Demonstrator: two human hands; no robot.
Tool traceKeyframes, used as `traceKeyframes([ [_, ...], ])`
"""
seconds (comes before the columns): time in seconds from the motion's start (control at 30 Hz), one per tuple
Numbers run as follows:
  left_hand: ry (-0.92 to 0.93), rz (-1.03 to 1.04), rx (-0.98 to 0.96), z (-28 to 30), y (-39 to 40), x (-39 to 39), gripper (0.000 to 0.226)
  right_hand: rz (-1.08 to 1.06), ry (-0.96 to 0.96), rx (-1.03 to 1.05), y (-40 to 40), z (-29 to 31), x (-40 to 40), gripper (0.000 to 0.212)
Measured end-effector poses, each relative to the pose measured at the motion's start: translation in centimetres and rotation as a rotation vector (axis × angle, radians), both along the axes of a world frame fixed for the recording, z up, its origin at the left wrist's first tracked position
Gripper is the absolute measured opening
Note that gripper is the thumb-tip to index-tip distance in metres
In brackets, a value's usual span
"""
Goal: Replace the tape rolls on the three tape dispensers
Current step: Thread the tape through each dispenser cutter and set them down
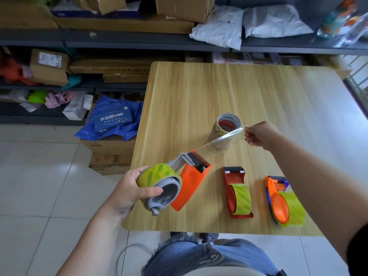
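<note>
My left hand (133, 189) grips the grey-and-orange tape dispenser (189, 184) by its roll end, where a yellow-green tape roll (154, 174) sits on the grey hub. It is held just above the table's left front edge. My right hand (258, 135) pinches the free end of the clear tape strip (223, 141), which stretches from the dispenser's cutter up to the right. A red dispenser (236, 193) with a roll lies on the table. To its right lies an orange-and-purple dispenser (278, 200) with a roll. A stack of tape rolls (227, 125) stands behind the strip.
The wooden table (258, 92) has bare surface at the back and right. Dark shelves with cardboard boxes (49, 66) and white parcels (219, 26) run along the back. A blue bag (113, 118) on boxes sits left of the table on the tiled floor.
</note>
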State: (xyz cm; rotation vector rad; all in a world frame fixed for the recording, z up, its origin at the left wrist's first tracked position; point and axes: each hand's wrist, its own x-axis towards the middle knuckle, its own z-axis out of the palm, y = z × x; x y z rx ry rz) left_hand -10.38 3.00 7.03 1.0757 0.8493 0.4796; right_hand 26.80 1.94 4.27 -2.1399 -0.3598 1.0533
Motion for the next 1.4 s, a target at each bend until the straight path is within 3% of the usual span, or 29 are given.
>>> traceKeyframes([
  [0.1,-0.044,0.023,-0.005,0.4,0.7,-1.9,0.075,-0.082,-0.003,0.007,-0.4,0.4,1.5,0.024],
  [0.27,-0.231,0.209,-0.073,0.3,0.9,-2.6,0.030,-0.047,0.286,0.026,-0.9,0.1,0.4,0.023],
  [0.43,-0.330,0.305,-0.077,0.9,1.4,-0.2,0.060,-0.233,0.705,0.058,-1.7,-2.4,-4.5,0.024],
  [0.77,-0.507,0.462,-0.022,3.3,2.7,4.8,0.046,-0.498,1.299,0.041,-3.7,-3.2,-13.0,0.020],
  [1.0,-0.356,0.508,0.035,3.9,2.4,7.0,0.081,-0.559,1.382,0.042,-5.4,-2.4,-16.6,0.016],
  [1.17,-0.313,0.560,-0.015,3.2,2.8,7.1,0.087,-0.656,1.436,0.131,-5.9,-2.2,-17.1,0.006],
  [1.27,-0.343,0.564,-0.026,3.0,2.8,7.0,0.083,-0.753,1.427,0.182,-5.5,-2.3,-17.0,0.009],
  [1.4,-0.469,0.581,-0.045,3.1,3.2,6.3,0.055,-0.800,1.414,0.320,-4.9,-2.1,-16.7,0.009],
])
